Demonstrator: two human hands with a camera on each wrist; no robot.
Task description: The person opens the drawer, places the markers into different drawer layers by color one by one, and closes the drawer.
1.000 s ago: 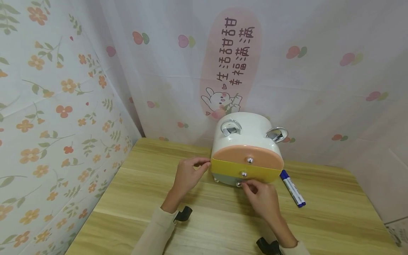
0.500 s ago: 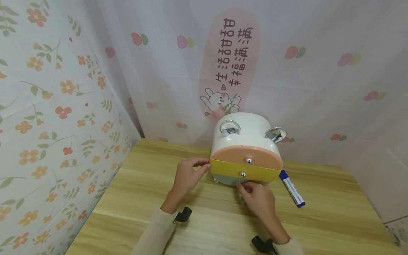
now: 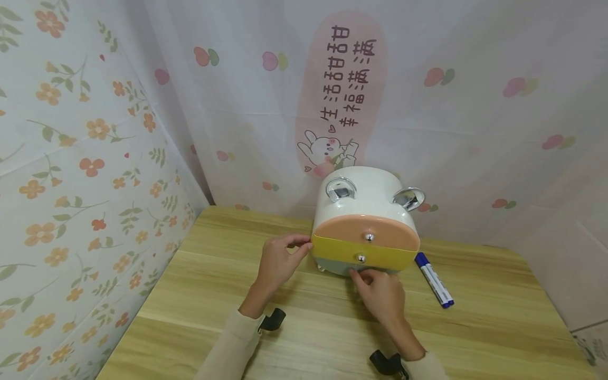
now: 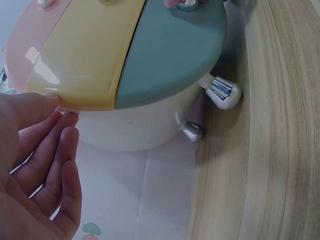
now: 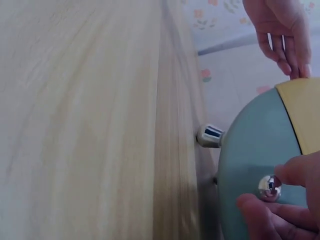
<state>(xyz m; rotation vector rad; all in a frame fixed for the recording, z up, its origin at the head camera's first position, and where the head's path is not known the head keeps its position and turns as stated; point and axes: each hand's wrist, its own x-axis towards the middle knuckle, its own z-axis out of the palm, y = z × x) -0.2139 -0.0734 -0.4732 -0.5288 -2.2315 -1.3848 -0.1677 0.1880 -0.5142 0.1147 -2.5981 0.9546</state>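
Observation:
A small white drawer chest [image 3: 366, 182] stands on the table, with a peach top drawer [image 3: 347, 229], a yellow middle drawer [image 3: 389, 257] and a green bottom drawer [image 4: 170, 55]. All three drawer fronts sit flush. My right hand [image 3: 382, 295] pinches the round silver knob [image 5: 270, 187] of the green drawer, thumb on one side and a finger on the other. At the chest's left edge, my left hand [image 3: 280, 258] touches the end of the yellow drawer with its thumb, the other fingers relaxed along the white side.
Blue-and-white markers [image 3: 434, 279] lie on the wooden table [image 3: 214, 295], right of the chest. Silver ear-shaped loops [image 3: 341, 190] rise from the chest's top, and short silver feet [image 4: 223, 92] hold it up. Patterned curtains [image 3: 247, 132] hang behind and at the left.
My right hand has slid slightly left, from beside the green drawer's knob to over it, so the fingertips now hide it from the head view. My left hand keeps its place.

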